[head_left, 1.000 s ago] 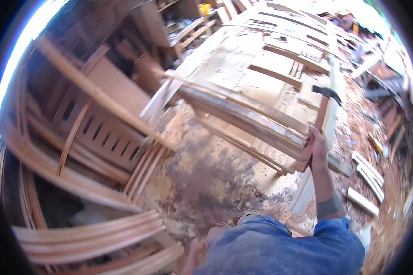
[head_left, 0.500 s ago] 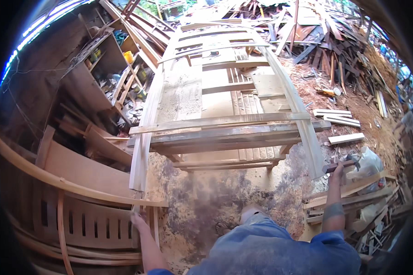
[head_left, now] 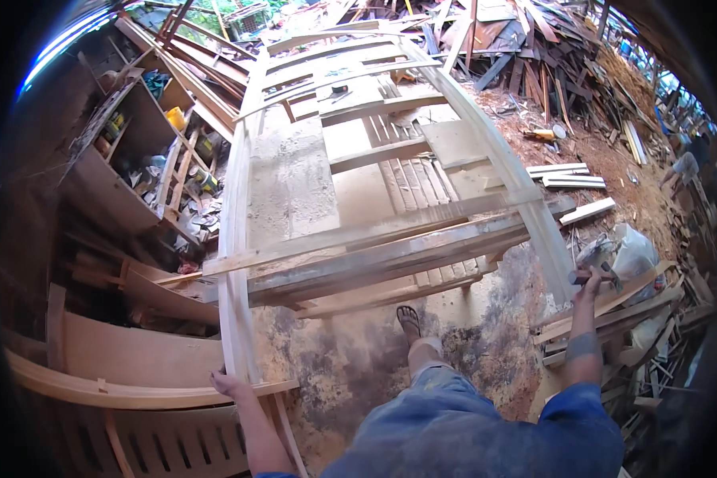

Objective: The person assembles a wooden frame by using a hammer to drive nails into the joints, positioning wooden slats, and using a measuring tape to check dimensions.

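Note:
My right hand is closed round the handle of a claw hammer, beside the near end of the frame's right rail. A long pale wooden frame with several crosspieces lies on a workbench. My left hand is by the near end of the frame's left rail, over a curved wooden rail. Its fingers look bent, but whether they grip anything is unclear. A slatted wooden panel stands below that curved rail.
A cluttered open cabinet stands at the left. Scrap wood is heaped at the far right. Cut offcuts lie on the ground, and a plastic bag rests by stacked boards. My sandalled foot is before the bench.
My view has turned, and the frame appears tilted and nearer. One foot has come forward. My left hand is now closer to the left rail's end; the hammer stays in my right hand.

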The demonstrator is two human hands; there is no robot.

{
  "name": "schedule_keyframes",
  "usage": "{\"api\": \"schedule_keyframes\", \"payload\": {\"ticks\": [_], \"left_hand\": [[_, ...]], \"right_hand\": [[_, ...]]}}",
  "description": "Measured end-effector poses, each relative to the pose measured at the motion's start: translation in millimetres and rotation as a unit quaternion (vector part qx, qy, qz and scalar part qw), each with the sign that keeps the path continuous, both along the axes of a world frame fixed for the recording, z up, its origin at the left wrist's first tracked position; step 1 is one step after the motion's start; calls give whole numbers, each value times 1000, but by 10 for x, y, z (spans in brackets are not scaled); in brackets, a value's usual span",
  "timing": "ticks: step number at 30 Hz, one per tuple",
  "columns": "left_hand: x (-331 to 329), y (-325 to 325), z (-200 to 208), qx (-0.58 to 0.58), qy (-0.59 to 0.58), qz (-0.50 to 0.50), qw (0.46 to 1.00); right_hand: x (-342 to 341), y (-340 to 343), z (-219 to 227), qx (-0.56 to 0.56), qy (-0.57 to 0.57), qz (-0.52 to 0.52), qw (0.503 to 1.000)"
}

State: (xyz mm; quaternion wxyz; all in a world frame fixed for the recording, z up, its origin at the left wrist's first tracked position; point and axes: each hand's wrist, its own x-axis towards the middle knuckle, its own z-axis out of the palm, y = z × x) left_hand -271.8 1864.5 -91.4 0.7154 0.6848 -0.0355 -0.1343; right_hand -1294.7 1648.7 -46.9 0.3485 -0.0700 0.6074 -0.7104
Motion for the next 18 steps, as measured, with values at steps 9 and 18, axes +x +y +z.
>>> {"api": "schedule_keyframes", "payload": {"ticks": [9, 18], "left_hand": [[1131, -1293, -114, 175, -188, 12, 966], [633, -2156, 659, 495, -383, -82, 776]], "right_hand": [[951, -1560, 69, -138, -22, 42, 989], [1069, -1785, 157, -151, -162, -46, 974]]}}
